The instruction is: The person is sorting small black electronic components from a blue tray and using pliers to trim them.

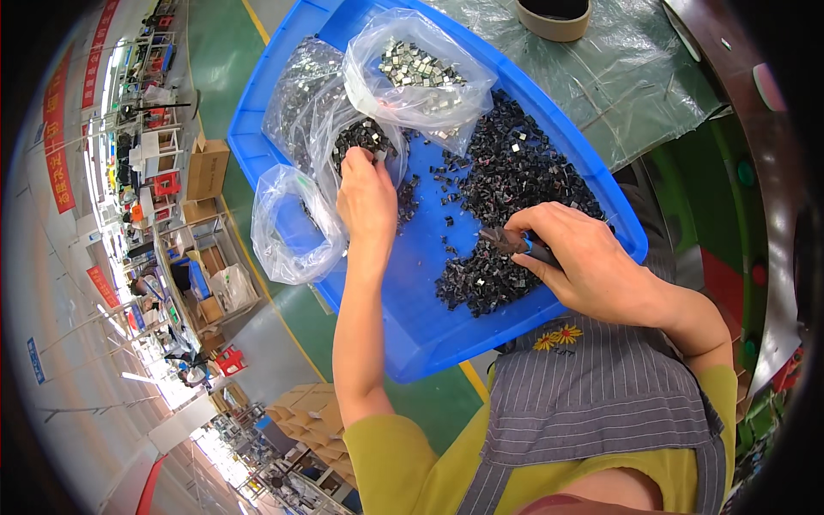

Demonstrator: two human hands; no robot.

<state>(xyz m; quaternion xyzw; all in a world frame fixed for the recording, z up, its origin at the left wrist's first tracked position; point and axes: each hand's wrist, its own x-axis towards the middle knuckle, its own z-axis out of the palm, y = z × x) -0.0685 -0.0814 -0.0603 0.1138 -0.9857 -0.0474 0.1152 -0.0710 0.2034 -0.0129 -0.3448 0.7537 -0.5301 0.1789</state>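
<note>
A large blue plastic tray [442,339] holds a spread pile of small black parts [536,176] and several clear plastic bags. My left hand [371,196] reaches into the mouth of a clear bag of black parts [359,135], its fingertips pinched together; what they hold is hidden. My right hand [592,262] is closed around a dark stick-like tool [508,241] with a brownish, rough end, above the loose pile. Farther back, an opened clear bag [421,67] contains small silvery square pieces. Left of my left wrist sits another open clear bag [296,225].
A table covered with clear plastic sheet [592,86] lies beyond the tray, bearing a tan tape roll [554,19]. Cardboard boxes [206,172] and shelving stand on the left across the green floor. A striped apron [601,386] borders the tray's near edge.
</note>
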